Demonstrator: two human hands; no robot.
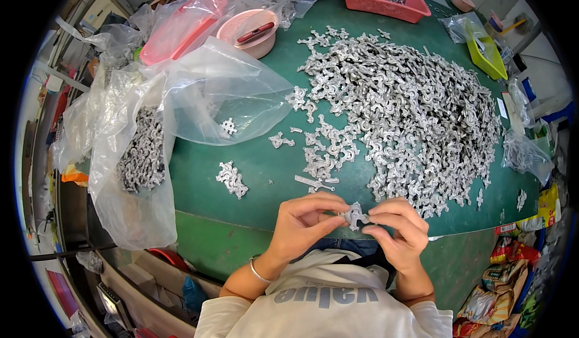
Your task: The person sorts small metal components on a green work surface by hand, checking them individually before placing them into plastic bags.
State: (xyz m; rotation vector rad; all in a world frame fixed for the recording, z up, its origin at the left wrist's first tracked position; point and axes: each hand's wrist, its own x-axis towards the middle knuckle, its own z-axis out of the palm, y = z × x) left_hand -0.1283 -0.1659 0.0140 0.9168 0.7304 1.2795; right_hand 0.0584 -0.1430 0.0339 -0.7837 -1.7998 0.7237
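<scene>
Near the table's front edge, my left hand [310, 220] pinches one side of a small silver-grey metal casting [356, 216] with curved arms. My right hand [399, 228] has its fingertips on the casting's other side, thumb below and fingers above. Just beyond my hands spreads a large heap of similar metal castings [416, 114]. A smaller cluster of castings [231, 180] lies to the left, and a thin flat metal strip [313, 183] rests beyond my left hand.
At left, a clear plastic bag [136, 217] holds dark grey parts. Behind it stand a pink basket [265, 47] with a red-handled tool and a pink tray [175, 36]. A red tray [386, 9] of rings sits at the back, a yellow-green tray [487, 57] at right.
</scene>
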